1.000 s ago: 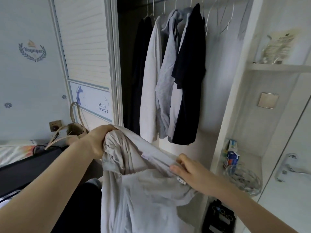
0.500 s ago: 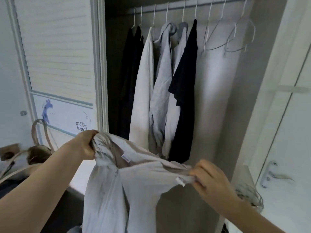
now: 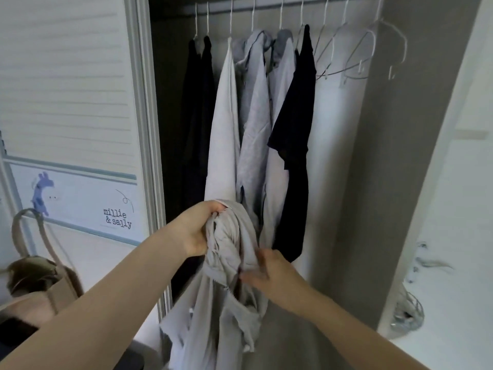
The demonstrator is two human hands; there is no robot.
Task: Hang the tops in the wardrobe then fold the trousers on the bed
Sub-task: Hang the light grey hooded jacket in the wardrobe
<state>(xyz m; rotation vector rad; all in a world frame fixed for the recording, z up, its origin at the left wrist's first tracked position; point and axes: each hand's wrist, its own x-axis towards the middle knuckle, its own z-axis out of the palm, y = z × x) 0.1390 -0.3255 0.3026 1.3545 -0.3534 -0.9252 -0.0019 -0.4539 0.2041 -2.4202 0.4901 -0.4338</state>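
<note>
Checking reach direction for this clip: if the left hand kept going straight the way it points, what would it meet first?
The left hand, gripping the bunched grey top, points up and right into the wardrobe. It would probably meet the hanging white garment first, though depth is unclear.

Upper right of the frame, my bare hangers (image 3: 357, 53) leave open rail; hung tops (image 3: 256, 124) crowd the centre, and the sliding door (image 3: 69, 102) blocks the left.

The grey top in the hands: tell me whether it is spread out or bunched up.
Bunched up. The left hand grips the grey top gathered into a knot of folds, the right hand holds it beside, and the rest hangs down loose.
</note>
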